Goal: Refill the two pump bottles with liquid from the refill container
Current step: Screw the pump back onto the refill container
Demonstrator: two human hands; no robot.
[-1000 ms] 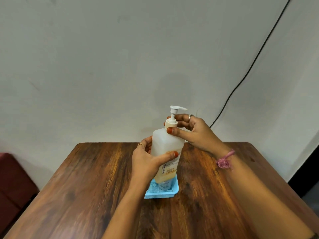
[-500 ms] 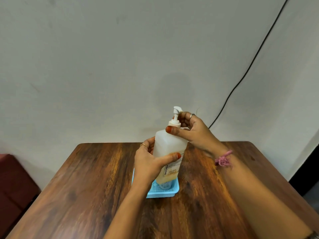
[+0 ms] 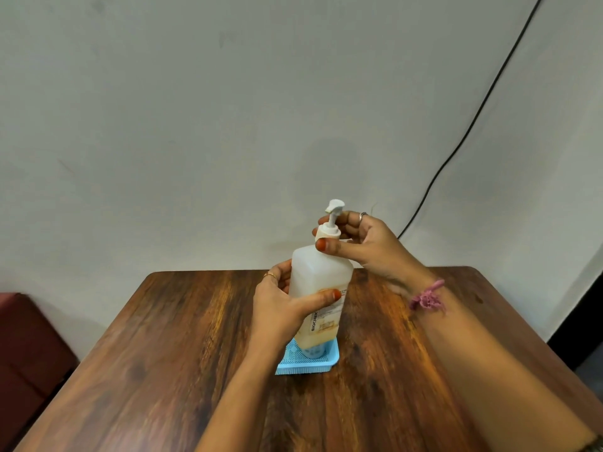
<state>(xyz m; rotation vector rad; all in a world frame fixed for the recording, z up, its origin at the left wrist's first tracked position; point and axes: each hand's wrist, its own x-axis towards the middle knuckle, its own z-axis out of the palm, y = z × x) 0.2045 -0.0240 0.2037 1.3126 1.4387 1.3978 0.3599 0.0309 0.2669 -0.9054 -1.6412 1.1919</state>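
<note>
1. Head view: a pump bottle [image 3: 321, 288] is held above a small blue tray [image 3: 308, 365] near the middle of a wooden table [image 3: 163, 353]. The bottle is translucent white, tilted slightly, with yellowish liquid in its lower part.
2. The left hand [image 3: 280, 305] grips the bottle's body, thumb across the label and fingers wrapped behind.
3. The right hand [image 3: 365, 243] pinches the pump collar [image 3: 328, 231] at the neck between thumb and curled fingers; the pump head [image 3: 334, 207] stands above them.
4. A pink wristband [image 3: 427, 296] sits on the right wrist.
5. A black cable [image 3: 473, 125] runs down the grey wall [image 3: 195, 125] behind the table.
</note>
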